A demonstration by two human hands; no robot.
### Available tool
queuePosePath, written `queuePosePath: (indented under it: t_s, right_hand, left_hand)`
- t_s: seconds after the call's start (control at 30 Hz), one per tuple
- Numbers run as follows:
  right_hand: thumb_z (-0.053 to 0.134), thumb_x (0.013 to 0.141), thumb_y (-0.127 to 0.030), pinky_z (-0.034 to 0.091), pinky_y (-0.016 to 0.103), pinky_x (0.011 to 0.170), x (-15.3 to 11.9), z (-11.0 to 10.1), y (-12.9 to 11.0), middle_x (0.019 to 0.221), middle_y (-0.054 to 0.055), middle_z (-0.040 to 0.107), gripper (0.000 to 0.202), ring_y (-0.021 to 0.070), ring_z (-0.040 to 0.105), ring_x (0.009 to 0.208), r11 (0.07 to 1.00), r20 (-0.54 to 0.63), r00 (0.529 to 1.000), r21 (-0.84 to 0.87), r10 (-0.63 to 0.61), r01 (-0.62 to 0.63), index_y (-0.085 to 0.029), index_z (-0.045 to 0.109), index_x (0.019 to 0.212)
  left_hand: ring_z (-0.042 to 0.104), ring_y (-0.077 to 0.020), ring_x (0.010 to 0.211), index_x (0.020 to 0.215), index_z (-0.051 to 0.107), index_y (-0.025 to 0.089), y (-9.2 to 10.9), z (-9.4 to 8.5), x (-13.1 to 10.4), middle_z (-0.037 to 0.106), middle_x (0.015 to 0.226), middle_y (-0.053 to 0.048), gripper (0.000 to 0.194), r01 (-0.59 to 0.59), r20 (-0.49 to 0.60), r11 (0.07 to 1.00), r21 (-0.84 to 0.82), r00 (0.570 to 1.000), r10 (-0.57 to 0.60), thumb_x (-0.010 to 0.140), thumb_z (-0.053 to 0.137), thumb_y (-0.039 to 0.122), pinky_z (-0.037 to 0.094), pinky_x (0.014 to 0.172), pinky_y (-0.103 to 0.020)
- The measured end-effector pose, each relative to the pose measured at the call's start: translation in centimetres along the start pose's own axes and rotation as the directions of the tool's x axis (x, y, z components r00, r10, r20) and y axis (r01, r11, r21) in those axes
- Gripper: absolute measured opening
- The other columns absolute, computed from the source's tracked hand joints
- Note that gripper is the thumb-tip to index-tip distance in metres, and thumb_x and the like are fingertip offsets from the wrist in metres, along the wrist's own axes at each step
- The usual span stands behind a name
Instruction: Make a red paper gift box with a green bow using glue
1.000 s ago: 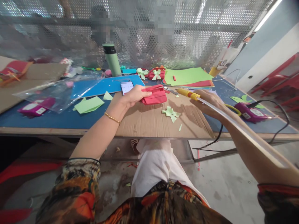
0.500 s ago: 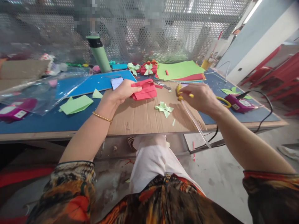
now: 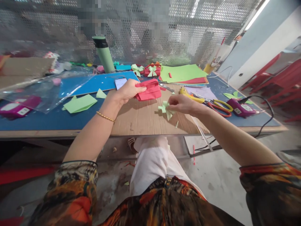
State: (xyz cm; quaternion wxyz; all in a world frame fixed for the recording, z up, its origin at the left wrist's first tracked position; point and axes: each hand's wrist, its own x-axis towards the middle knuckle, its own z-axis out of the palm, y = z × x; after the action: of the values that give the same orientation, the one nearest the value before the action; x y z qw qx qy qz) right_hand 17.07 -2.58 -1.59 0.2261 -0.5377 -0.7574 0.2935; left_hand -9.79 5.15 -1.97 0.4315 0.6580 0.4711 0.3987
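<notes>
My left hand (image 3: 129, 92) pinches the left side of a folded red paper bag (image 3: 150, 90), held just above the brown cardboard (image 3: 136, 121). Closed fingers of my right hand (image 3: 180, 103) grip the right part of a pale green paper bow (image 3: 166, 110) over the cardboard. Behind that hand lies a yellow glue gun (image 3: 191, 95). Two small red bags with green bows stand at the back, one of them (image 3: 152, 71) beside the stacked green paper (image 3: 181, 72).
Scissors with red and yellow handles (image 3: 219, 108) and a purple power socket (image 3: 243, 107) are on the right. A green bottle (image 3: 105, 56) stands at the back left. Folded green paper (image 3: 80, 104), a blue board (image 3: 94, 82) and clear plastic lie left.
My right hand has moved left from the yellow glue gun, which it let go, and taken hold of the green bow. The red bag stays in my left hand.
</notes>
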Motion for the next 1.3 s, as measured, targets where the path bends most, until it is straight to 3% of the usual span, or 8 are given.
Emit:
queuePosePath:
  t_s: [0.1,0.23,0.5,0.87,1.1,1.3]
  right_hand:
    - [0.081,0.075,-0.033,0.04,0.028,0.067,-0.4,-0.1,-0.7,0.073,-0.002,0.059,0.025,0.0127,0.052,0.071,0.935,-0.089,0.993,0.338,-0.081,0.107,-0.022,0.059,0.074]
    - [0.088,0.065,-0.04,0.042,0.028,0.065,-0.5,0.7,-1.9,0.073,-0.002,0.061,0.034,0.0116,0.054,0.069,0.843,-0.227,0.971,0.504,-0.082,0.189,-0.022,0.061,0.076]
    - [0.091,0.067,-0.049,0.049,0.029,0.061,1.8,2.9,-2.7,0.078,-0.001,0.066,0.045,0.0134,0.06,0.07,0.79,-0.373,0.928,0.576,0.027,0.208,-0.021,0.069,0.095]
    - [0.095,0.069,-0.037,0.046,0.024,0.052,3.5,4.4,-3.0,0.073,-0.004,0.068,0.043,0.0094,0.057,0.058,0.708,-0.319,0.941,0.69,0.11,0.151,-0.023,0.064,0.094]
    - [0.095,0.063,-0.032,0.045,0.021,0.051,3.6,4.1,-3.0,0.073,-0.007,0.066,0.046,0.0068,0.056,0.058,0.611,-0.386,0.918,0.749,0.089,0.256,-0.023,0.063,0.095]
    - [0.091,0.071,-0.026,0.039,0.02,0.046,4.2,4.6,-3.7,0.063,-0.008,0.064,0.037,0.006,0.051,0.049,0.647,-0.349,0.928,0.739,0.133,0.185,-0.023,0.061,0.092]
  left_hand:
    - [0.055,-0.0134,0.066,0.076,0.072,0.015,0.0,0.0,0.0,0.068,0.072,-0.003,0.014,-0.006,0.002,1.0,0.002,1.0,0.006,0.085,0.083,0.018,0.041,0.064,-0.028]
    - [0.052,-0.0125,0.062,0.075,0.072,0.015,0.4,0.2,-0.4,0.066,0.068,-0.002,0.015,-0.001,0.014,1.0,-0.012,1.0,0.001,0.083,0.084,0.02,0.037,0.059,-0.026]
    - [0.044,-0.01,0.057,0.065,0.064,0.017,1.6,0.7,-1.4,0.056,0.06,0.002,0.027,-0.025,-0.011,1.0,0.007,1.0,0.025,0.089,0.077,0.017,0.031,0.057,-0.026]
    - [0.051,-0.0112,0.062,0.067,0.065,0.017,2.3,1.2,-1.4,0.061,0.066,0.002,0.028,-0.021,-0.066,0.997,-0.07,0.998,0.017,0.092,0.076,0.01,0.043,0.067,-0.028]
    - [0.043,-0.0078,0.057,0.063,0.059,0.018,2.1,1.1,-1.4,0.053,0.06,0.004,0.036,0.013,-0.051,0.996,-0.091,0.999,-0.018,0.095,0.072,0.009,0.032,0.057,-0.025]
    - [0.045,-0.0078,0.052,0.066,0.061,0.018,1.9,1.3,-1.0,0.055,0.058,0.004,0.033,0.061,-0.058,0.996,-0.069,0.996,-0.065,0.096,0.073,0.008,0.03,0.054,-0.026]
